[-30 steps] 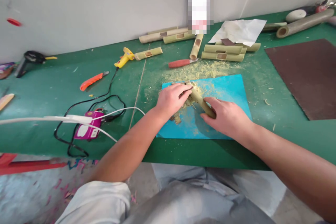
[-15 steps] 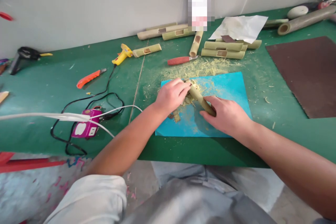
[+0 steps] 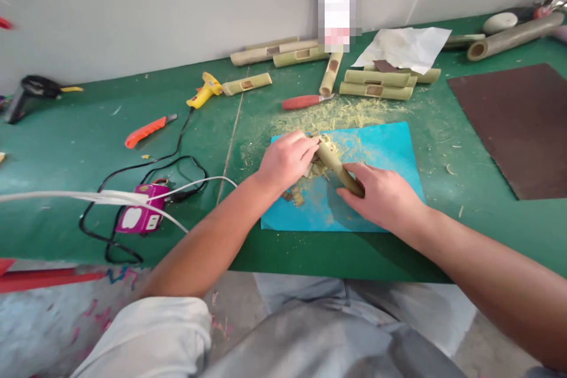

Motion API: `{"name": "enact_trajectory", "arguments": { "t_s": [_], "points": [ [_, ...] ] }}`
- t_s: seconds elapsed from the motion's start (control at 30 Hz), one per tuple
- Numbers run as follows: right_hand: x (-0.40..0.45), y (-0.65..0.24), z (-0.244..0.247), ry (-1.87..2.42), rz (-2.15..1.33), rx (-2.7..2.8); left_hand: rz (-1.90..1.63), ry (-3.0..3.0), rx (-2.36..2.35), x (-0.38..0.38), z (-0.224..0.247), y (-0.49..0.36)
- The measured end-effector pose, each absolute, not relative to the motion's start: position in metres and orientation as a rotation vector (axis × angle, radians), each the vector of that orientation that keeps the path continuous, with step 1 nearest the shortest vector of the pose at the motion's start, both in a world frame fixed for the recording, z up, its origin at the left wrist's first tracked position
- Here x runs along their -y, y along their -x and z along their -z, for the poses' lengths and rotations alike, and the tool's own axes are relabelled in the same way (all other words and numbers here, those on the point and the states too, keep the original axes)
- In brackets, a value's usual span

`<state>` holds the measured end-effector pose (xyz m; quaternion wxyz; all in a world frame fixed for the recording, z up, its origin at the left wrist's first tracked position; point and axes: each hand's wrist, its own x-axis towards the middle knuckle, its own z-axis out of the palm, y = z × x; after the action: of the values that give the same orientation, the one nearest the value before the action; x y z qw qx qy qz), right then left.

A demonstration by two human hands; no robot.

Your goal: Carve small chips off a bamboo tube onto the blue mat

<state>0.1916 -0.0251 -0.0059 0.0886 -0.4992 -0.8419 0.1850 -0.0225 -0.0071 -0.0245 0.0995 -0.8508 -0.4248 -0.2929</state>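
Note:
A pale green bamboo tube (image 3: 333, 163) lies at a slant over a blue sheet (image 3: 381, 142). My right hand (image 3: 381, 192) is wrapped round its near end, thumb on the left side and fingers over the top. At the far end, my left hand (image 3: 287, 156) has its fingers pressed together against the tube. A small dark bit shows by those fingertips, too little of it to name. Bamboo chips and shavings (image 3: 297, 194) lie on the sheet beside and under my left hand.
Behind the sheet lie a red-handled knife (image 3: 303, 101) and several notched bamboo tubes (image 3: 376, 91). To the left are a yellow glue gun (image 3: 206, 91), an orange utility knife (image 3: 148, 131) and a purple power adapter (image 3: 140, 208) with cables. A dark brown sheet (image 3: 514, 124) lies right.
Both hands keep the same hold on the bamboo tube, with hardly any movement. The view has shifted very slightly.

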Motion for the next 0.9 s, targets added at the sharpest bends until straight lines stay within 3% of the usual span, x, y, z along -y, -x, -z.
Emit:
{"name": "enact_trajectory", "arguments": {
  "t_s": [0.9],
  "points": [
    [0.0305,-0.187,0.0054,1.552,-0.45,2.544,0.836,2.594,1.228,-0.0004,0.0196,0.0275]
  ]
}}
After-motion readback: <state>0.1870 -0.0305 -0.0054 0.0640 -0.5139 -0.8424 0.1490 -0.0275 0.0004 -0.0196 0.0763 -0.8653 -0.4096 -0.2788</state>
